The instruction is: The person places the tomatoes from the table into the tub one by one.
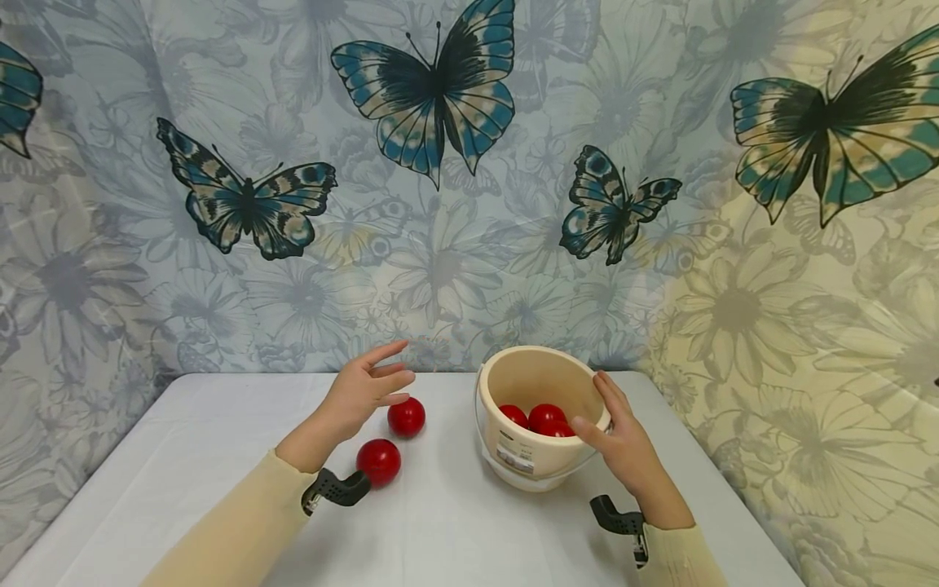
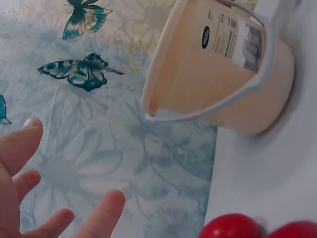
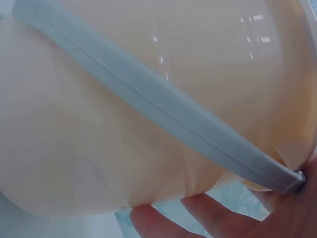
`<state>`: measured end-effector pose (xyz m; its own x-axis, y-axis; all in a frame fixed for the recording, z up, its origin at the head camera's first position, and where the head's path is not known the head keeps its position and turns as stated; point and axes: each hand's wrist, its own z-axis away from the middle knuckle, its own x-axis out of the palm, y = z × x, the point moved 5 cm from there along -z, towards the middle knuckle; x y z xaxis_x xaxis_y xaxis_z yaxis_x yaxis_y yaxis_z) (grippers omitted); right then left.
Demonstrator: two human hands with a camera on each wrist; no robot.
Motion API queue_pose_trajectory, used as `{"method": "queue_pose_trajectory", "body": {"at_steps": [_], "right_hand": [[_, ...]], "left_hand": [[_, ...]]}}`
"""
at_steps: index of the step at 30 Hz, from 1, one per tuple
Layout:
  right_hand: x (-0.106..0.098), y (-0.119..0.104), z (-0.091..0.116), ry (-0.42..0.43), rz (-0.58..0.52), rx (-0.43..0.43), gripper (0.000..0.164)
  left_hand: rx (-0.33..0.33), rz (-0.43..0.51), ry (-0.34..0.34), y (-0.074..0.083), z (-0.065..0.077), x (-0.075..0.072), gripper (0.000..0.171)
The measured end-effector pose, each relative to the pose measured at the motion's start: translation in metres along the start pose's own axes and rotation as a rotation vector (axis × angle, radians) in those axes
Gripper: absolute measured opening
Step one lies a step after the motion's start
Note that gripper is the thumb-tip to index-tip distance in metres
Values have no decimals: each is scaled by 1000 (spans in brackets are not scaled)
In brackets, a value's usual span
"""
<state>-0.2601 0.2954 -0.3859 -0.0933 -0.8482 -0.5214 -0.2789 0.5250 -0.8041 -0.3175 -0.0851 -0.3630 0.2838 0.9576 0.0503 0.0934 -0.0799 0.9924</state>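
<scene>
A cream bucket (image 1: 535, 465) stands on the table, leaning slightly, with several red balls (image 1: 546, 417) inside. My right hand (image 1: 623, 440) holds its right side by the rim, thumb at the front and fingers round the far outside. In the right wrist view, those fingertips (image 3: 153, 220) lie against the bucket wall. My left hand (image 1: 359, 395) is raised left of the bucket, fingers spread and holding nothing. Below and beside it, two red balls rest on the table: a nearer ball (image 1: 378, 462) and a farther ball (image 1: 407, 417), its top partly overlapped by the fingers.
A white cloth covers the table (image 1: 455, 530). The bucket's pale handle (image 2: 237, 94) hangs down over its labelled front. Behind the table rises a fabric backdrop (image 1: 440, 269) with butterflies and flowers. Each wrist wears a black camera mount (image 1: 337, 487).
</scene>
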Motion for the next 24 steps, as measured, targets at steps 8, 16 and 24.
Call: {"method": "queue_pose_trajectory", "body": {"at_steps": [8, 16, 24], "right_hand": [[1, 0, 0, 4, -3, 9, 87], [0, 1, 0, 9, 0, 13, 87], [1, 0, 0, 6, -2, 10, 87]], "left_hand": [[-9, -10, 12, -15, 20, -35, 70], [-89, -2, 29, -39, 46, -54, 71], [-170, 13, -10, -73, 72, -62, 70]]}}
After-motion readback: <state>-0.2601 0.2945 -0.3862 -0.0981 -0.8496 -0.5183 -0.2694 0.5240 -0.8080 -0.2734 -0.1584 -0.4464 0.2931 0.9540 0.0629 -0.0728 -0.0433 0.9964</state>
